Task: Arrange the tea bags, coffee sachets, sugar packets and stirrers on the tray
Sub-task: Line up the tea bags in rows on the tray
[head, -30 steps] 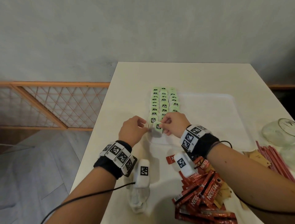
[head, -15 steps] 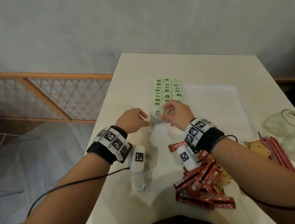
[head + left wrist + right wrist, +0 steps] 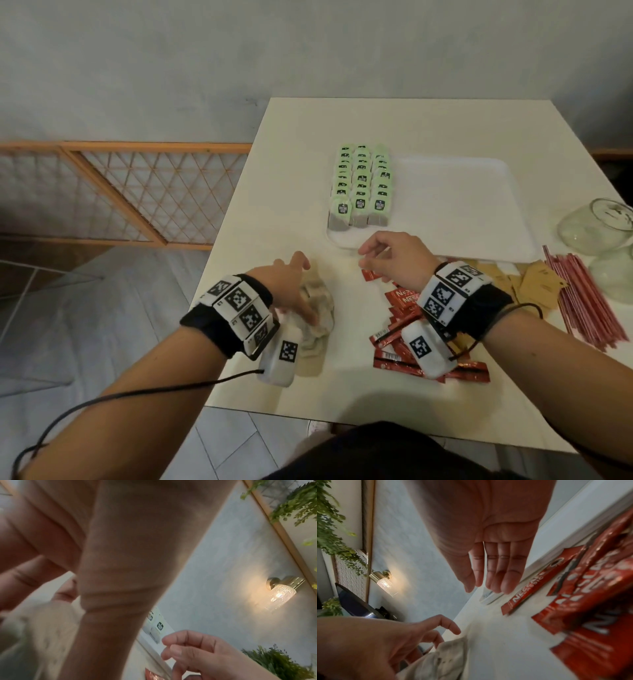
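Head view shows the tea bags [image 3: 362,186] lined in three rows at the tray's [image 3: 479,219] left end, so that step looks finished. Both hands are apart: the left hand [image 3: 291,284] rests fingers on a crumpled wrapper [image 3: 318,308], the right hand [image 3: 394,260] hangs relaxed and empty over the coffee sachets [image 3: 404,329] (loose on the tabletop [image 3: 411,123]). Next, probably, pinch one sachet free.

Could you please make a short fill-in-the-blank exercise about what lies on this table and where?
1. The green tea bags stand in ____ columns on the white tray.
2. The right hand hovers over the ____ coffee sachets.
3. The stirrers lie off the tray, to its ____.

Missing words: three; red; right
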